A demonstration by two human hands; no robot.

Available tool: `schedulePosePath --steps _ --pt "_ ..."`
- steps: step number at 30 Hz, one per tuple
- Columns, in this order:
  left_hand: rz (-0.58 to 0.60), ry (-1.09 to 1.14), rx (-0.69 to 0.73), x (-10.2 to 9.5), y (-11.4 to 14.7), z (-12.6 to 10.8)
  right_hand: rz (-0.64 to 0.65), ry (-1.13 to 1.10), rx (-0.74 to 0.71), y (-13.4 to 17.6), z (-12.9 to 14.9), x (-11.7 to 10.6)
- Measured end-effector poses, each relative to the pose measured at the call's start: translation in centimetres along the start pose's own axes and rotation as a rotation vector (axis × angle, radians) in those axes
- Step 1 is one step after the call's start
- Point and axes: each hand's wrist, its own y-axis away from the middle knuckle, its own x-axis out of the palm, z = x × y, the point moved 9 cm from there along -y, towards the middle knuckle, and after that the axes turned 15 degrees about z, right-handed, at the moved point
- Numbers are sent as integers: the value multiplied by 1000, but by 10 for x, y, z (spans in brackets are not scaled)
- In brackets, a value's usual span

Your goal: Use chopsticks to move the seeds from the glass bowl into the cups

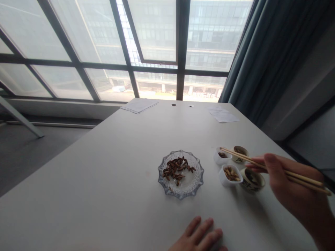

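Note:
My right hand (290, 177) grips a pair of wooden chopsticks (246, 158), whose tips are over a small white cup (222, 158) holding a few dark brown pieces. My left hand (200, 237) lies on the table with its fingers spread, touching nothing else. Beyond it stands a scalloped glass dish (180, 193) with a heap of dark brown, seed-like pieces (176, 169). A second white cup (227, 180) holds lighter brown pieces. Two cream cups with dark markings stand beside the white ones: a rear cup (243, 159) and a nearer cup (252, 186), each with dark contents.
All of this stands on a white table (104, 188). Paper sheets lie at its far left (140, 105) and a crumpled sheet (222, 114) at its far right. Two small round holes are near the back edge. Windows and a dark curtain (259, 59) are beyond.

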Motion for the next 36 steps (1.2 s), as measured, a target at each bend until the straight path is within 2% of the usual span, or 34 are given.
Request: schedulePosePath --steps 4,9,11,16,20,30,36 --pt "-54 20 -27 -8 -2 3 18 49 65 -5 -10 -5" --pt "-82 29 -38 -13 -4 5 -2 -4 36 -1 -6 -1" --pt "-81 25 -38 -13 -4 5 62 -97 12 2 -4 13" --pt "-60 12 -40 -14 -5 5 404 -214 -156 8 8 77" --pt "-48 14 -38 -13 -5 5 511 -224 -183 12 5 106" --pt "-20 15 -34 -7 -5 2 562 -106 -308 27 28 111" --pt "-5 17 -19 -7 -5 2 539 -100 -362 34 28 119"
